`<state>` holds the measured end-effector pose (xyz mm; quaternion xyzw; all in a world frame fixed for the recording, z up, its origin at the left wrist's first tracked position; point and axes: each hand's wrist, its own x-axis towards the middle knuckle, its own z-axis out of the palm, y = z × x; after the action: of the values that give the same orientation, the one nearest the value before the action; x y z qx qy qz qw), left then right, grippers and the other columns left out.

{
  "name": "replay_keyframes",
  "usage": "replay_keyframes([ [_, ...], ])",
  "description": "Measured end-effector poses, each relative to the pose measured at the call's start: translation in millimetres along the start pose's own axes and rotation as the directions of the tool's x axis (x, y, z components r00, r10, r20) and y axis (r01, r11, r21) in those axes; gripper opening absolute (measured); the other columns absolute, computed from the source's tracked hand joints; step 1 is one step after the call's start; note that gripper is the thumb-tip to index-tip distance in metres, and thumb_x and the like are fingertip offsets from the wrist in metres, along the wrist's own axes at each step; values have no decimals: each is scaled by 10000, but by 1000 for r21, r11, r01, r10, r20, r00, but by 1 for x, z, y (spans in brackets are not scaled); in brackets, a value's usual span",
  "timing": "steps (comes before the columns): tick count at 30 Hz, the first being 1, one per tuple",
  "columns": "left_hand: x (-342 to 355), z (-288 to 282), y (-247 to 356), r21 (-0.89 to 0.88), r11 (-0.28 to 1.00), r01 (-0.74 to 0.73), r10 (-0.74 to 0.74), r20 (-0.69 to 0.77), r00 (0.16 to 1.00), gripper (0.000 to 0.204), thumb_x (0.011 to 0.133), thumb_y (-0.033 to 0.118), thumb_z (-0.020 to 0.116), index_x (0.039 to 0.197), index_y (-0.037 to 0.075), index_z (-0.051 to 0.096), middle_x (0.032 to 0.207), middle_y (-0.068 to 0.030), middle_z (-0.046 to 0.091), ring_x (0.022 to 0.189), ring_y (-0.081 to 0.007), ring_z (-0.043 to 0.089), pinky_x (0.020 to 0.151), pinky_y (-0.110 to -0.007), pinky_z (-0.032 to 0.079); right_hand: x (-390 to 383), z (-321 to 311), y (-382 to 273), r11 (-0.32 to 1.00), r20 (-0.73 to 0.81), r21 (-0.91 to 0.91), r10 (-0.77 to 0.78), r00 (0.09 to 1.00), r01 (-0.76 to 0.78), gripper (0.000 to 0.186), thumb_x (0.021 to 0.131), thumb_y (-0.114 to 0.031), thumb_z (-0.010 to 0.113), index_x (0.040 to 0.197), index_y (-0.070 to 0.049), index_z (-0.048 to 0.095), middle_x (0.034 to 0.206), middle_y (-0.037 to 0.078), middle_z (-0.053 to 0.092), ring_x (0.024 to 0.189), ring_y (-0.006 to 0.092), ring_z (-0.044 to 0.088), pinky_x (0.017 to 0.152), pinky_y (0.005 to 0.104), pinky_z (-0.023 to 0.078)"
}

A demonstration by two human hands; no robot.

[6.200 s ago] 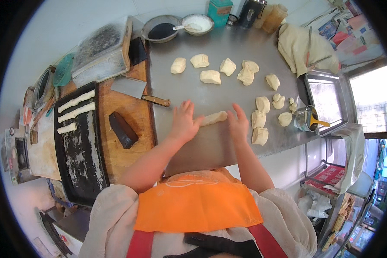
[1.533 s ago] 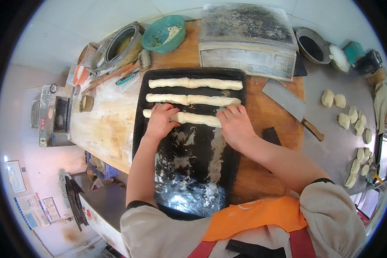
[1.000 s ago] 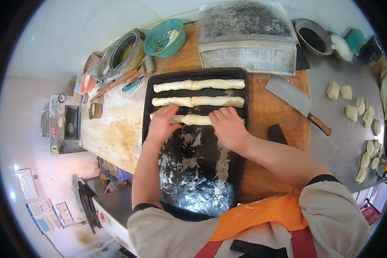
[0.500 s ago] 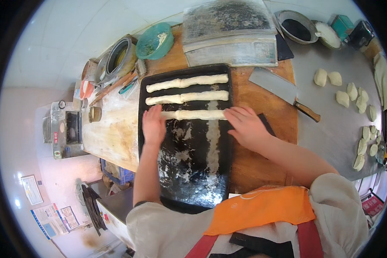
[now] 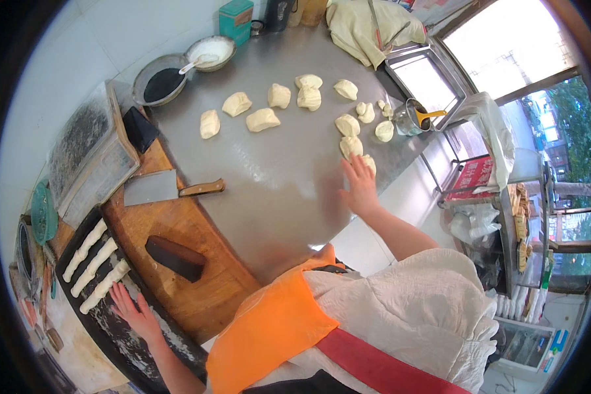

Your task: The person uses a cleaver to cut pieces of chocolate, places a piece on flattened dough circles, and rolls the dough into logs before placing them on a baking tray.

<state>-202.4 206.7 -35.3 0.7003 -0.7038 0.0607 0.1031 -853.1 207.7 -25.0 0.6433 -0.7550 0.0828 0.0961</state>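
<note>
On a black baking tray (image 5: pixel 171 328) at the lower left lie three long dough strips (image 5: pixel 92 266), side by side. My left hand (image 5: pixel 136 315) is over the tray with fingers spread, beside the end of the nearest strip, and holds nothing. Out on the metal table, my right hand (image 5: pixel 360 187) reaches to a pale dough piece (image 5: pixel 369 163), which its fingers partly cover. Those fingers are stretched out, not closed round the piece; whether they touch it I cannot tell. Several more dough pieces (image 5: pixel 261 120) are scattered farther off on the metal.
A cleaver (image 5: pixel 152 188) with a wooden handle lies across the wooden board (image 5: pixel 134 220) and metal table (image 5: pixel 256 190). Near it is a dark block (image 5: pixel 174 258). Bowls of dark (image 5: pixel 164 87) and white (image 5: pixel 210 54) contents stand behind. A glass jar (image 5: pixel 410 121) stands near the right edge.
The view has swung right toward the metal table. Both hands have come off the third dough strip, now on the tray; my right hand has moved over to the dough pieces.
</note>
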Motion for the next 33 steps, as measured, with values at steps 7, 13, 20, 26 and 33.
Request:
replay_keyframes([
  [7,5,-35,168,-435,900,27,-20,22,1000,446,1007,151,587,1435,43,522,1469,-131,549,1419,-345,448,1208,-556,222,28,43,90,833,435,241,366,823,-498,635,688,-182,846,1272,-79,620,1246,182,656,1151,370,622,993,429,506],
  [13,-10,-34,296,-585,811,-9,86,103,991,375,910,103,690,1263,-6,630,1393,-159,601,1341,-355,520,1167,-533,316,50,-2,-10,121,682,723,-284,674,-681,603,733,-184,823,1286,-42,631,1326,212,634,1201,327,617,1033,403,482],
  [20,-25,-12,384,-628,777,-28,124,109,986,423,914,135,702,1310,20,605,1410,-150,587,1364,-319,512,1183,-530,296,50,70,-67,554,-36,731,-552,833,399,762,823,-281,780,1425,58,457,1504,229,461,1422,378,406,1157,498,347],
  [26,-35,11,395,-649,758,65,106,220,970,440,939,193,674,1337,24,591,1428,-150,571,1376,-319,492,1183,-556,289,43,66,-80,637,204,501,-745,634,587,969,887,-538,669,1530,76,283,1635,233,245,1540,392,163,1241,546,151],
  [33,-30,22,392,-613,786,80,35,172,984,511,973,224,630,1415,-6,515,1479,-193,517,1418,-364,440,1192,-555,261,18,54,-76,529,151,568,-820,552,631,927,911,-550,629,1509,94,334,1622,241,273,1534,391,192,1246,535,146],
])
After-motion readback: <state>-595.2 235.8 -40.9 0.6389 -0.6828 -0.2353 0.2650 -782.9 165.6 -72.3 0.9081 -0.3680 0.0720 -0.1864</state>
